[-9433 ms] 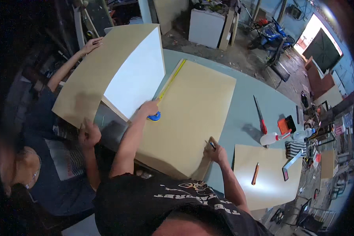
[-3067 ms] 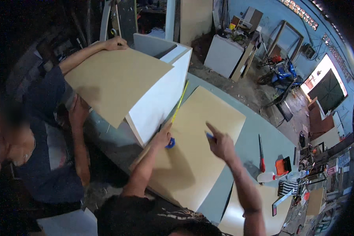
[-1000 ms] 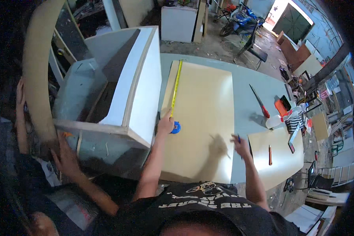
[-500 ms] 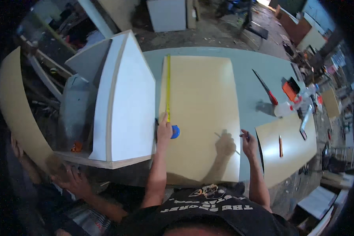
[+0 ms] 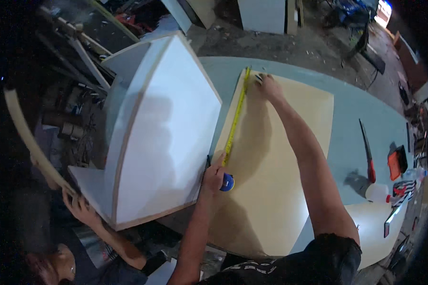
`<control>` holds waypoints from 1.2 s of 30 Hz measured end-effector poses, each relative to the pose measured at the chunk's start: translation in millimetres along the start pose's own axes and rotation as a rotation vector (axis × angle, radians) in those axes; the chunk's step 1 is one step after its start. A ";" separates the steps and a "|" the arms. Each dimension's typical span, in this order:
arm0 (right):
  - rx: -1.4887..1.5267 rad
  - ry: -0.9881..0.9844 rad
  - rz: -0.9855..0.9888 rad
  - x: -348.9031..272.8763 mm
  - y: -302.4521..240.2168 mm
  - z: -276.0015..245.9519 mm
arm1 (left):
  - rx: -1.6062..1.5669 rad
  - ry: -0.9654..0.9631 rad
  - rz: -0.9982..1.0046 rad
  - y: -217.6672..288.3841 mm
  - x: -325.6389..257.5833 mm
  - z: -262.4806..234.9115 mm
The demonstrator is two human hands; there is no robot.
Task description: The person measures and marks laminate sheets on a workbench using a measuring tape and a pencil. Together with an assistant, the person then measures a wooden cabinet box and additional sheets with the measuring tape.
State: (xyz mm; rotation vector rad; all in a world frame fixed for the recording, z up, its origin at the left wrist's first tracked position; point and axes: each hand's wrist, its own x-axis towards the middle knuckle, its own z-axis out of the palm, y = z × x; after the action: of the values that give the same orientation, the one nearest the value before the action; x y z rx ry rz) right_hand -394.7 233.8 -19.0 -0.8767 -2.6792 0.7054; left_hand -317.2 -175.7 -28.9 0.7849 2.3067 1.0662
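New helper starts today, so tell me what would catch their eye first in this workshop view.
The yellow tape measure runs along the left edge of the tan board, held by the left hand at its blue case and by the right hand at the far end. To the left, a big white cabinet lies tipped on the blue-grey table, steadied from below by another person's hand.

White cabinet carcass (image 5: 161,128) lies tipped on the blue-green table (image 5: 356,118), just left of the fingers. A co-worker's hand (image 5: 78,209) grips its lower corner. Well right of the fingers: red-handled saw (image 5: 367,152), white bottle (image 5: 378,192), orange case (image 5: 394,164), second tan panel (image 5: 371,232).
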 end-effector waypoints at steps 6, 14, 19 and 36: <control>0.119 0.126 0.031 82.5 40.9 49.6 | -0.157 -0.010 -0.176 20.4 -0.3 9.4; 0.210 0.087 0.016 121.5 38.3 47.1 | -0.188 -0.026 -0.215 18.7 0.7 4.8; 0.230 -0.053 0.036 139.1 58.9 37.5 | -0.114 -0.076 -0.287 48.5 8.5 8.4; 0.284 -0.007 -0.221 131.4 28.5 34.1 | -0.074 0.039 -0.237 16.9 -4.1 6.2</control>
State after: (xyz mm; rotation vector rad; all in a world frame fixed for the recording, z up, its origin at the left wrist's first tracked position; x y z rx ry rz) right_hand -497.2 320.7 -53.4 -0.4995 -2.5422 1.0010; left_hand -305.4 -166.2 -18.3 0.4525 2.3087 1.0605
